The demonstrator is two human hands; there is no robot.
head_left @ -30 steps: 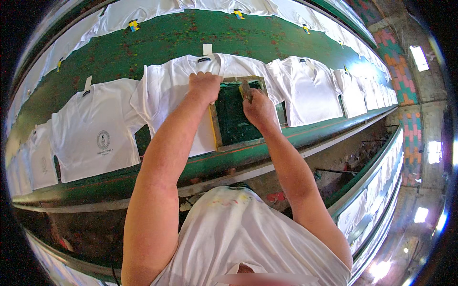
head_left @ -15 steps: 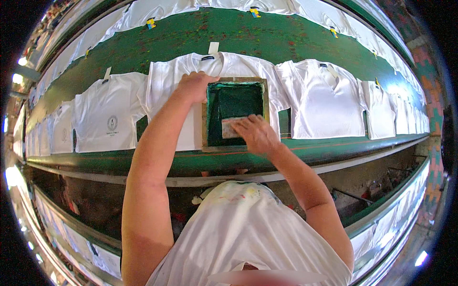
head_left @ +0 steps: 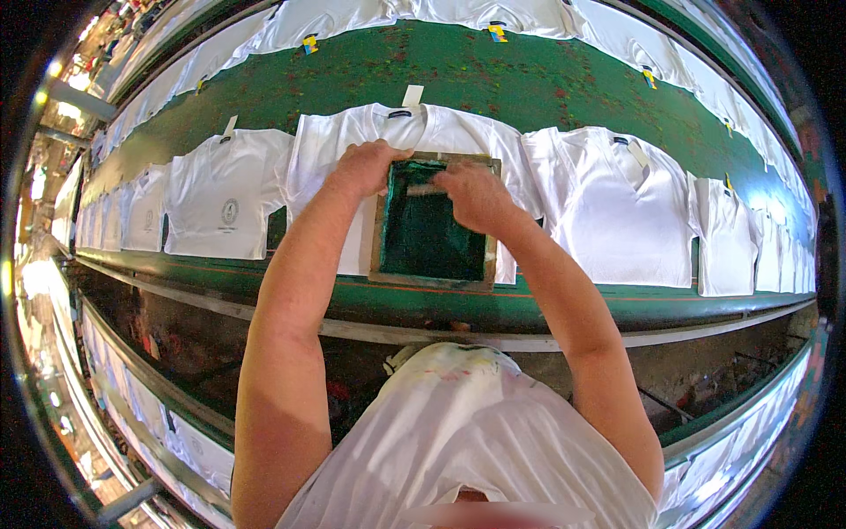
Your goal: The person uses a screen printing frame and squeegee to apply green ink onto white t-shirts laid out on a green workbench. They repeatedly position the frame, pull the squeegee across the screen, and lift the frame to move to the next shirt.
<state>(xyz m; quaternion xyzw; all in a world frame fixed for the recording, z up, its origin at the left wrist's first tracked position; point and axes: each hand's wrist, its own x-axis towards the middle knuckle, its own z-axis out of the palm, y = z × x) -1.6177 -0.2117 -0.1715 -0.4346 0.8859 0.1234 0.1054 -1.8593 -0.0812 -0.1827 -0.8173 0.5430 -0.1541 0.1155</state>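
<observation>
A wooden-framed printing screen with dark green mesh lies on a white T-shirt. My left hand is closed on the frame's far left corner. Inside the frame, at its far end, my right hand grips a squeegee, seen only in part because the fingers cover much of it. Beneath the screen, the front of the shirt is hidden. Its neck, with a pale paper tag, shows beyond the far edge.
To the left lies a white shirt with a small dark round print. A plain V-neck shirt is at the right. More shirts line the long green table, along its far side too. A rail runs along its near edge.
My right hand has pushed the squeegee from the near part of the screen to its far end. My left hand keeps its hold on the frame corner. The view has shifted slightly.
</observation>
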